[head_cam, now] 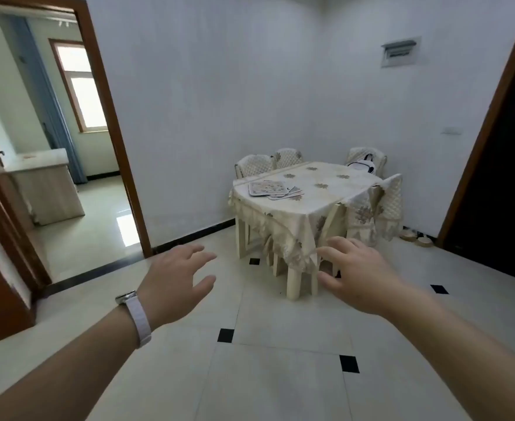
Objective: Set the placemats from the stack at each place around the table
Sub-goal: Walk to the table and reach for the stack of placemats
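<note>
Floor (pixel 280 384) of pale tile lies open between me and the table (pixel 326 196), which stands in the far corner, close to both walls. A doorway (pixel 98 189) opens on my left; a dark door (pixel 499 165) is on my right. Chairs (pixel 256 165) crowd the table's sides, and a bag (pixel 363 167) sits on a far one. My left hand (pixel 174 281) and right hand (pixel 359 275) reach forward, fingers spread wide, holding nothing. The mats (pixel 273 189) lie in a loose, fanned stack at the table's left end, pale and patterned.

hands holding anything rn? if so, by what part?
Nothing held. Left hand and right hand are both open in the air, fingers spread. The placemats lie untouched on the table.
</note>
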